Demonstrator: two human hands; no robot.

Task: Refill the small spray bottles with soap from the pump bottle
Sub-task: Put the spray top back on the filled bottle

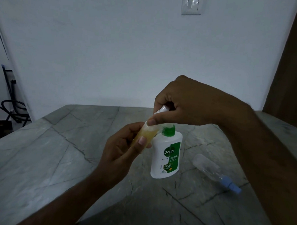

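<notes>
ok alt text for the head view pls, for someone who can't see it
Over a grey marble table, a left hand holds a small bottle of yellowish soap while the right hand grips its white spray top. A white Dettol bottle stands just behind them; an empty spray bottle with a blue top lies to its right.

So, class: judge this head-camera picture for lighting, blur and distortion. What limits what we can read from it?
Head view: dim, bluish light, no hard shadows; wide-angle bending tilts the wall switch and table edges; the small spray bottle in the left hand and the white cap under the right hand look soft; the Dettol bottle label stays readable.
</notes>
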